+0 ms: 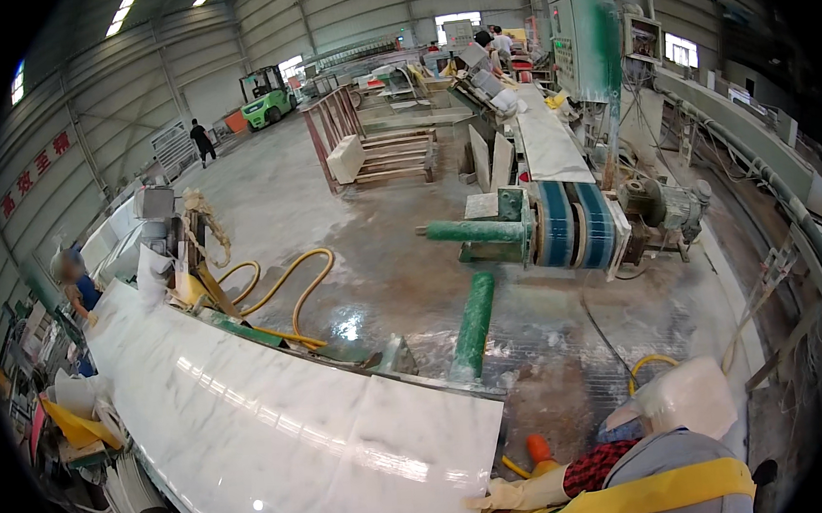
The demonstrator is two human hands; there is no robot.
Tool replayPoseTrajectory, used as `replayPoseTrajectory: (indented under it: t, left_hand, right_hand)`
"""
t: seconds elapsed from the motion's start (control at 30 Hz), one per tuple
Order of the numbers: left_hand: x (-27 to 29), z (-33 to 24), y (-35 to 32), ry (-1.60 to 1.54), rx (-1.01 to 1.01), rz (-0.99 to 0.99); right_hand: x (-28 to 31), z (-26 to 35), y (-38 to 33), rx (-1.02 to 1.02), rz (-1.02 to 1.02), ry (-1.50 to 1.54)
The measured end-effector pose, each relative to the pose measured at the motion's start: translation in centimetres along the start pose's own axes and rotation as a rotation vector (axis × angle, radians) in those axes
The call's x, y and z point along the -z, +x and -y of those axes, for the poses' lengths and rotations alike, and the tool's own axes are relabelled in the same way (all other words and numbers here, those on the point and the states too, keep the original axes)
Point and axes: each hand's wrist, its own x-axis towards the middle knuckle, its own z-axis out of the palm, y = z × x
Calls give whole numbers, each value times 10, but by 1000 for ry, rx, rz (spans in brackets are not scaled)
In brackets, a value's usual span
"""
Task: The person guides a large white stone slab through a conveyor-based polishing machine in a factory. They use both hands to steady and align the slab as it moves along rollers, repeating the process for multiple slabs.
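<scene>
Neither my left hand nor my right hand shows in the picture. Low on the right, close by, a co-worker is seen from behind and above, with a pale hat (692, 396), grey clothing and a yellow strap (656, 492) across the back. That person's red plaid sleeve (595, 466) reaches left, and a cream-gloved hand (518, 493) touches the near right corner of a long, glossy white marble slab (299, 426). The grip's underside is hidden. At the slab's far left end another person (79, 280) stands beside it with a hand at its edge.
Beyond the slab lie a yellow hose (324, 267) and a green roller (475, 328) on wet floor. A conveyor with blue belts (554, 223) carries a pale slab (551, 142). A motor (670, 205), wooden pallet (395, 158) and green forklift (267, 100) stand farther off.
</scene>
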Motion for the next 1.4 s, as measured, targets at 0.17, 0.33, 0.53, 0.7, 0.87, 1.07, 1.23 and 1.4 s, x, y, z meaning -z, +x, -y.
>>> replayPoseTrajectory:
  t: [0.17,0.33,0.53,0.7,0.87,1.07,1.23,1.4]
  left_hand:
    - [-8,35,87,14,-74,5]
    - [-65,104,167,-304,-179,194]
    - [-69,129,221,-454,-10,637]
    - [-42,134,202,-551,166,719]
    - [24,119,179,-653,20,380]
    - [89,69,196,-591,41,267]
    - [75,-21,227,-811,114,103]
    - [42,-202,286,-838,169,282]
  right_hand:
    - [5,3,-1,-97,76,10]
    - [9,-68,36,-40,58,17]
    - [4,-56,30,-103,108,200]
    - [8,-39,28,-213,355,277]
    - [17,-30,20,-257,494,480]
    - [58,10,23,-155,526,637]
    - [146,89,26,111,306,423]
    - [300,145,53,302,-68,256]
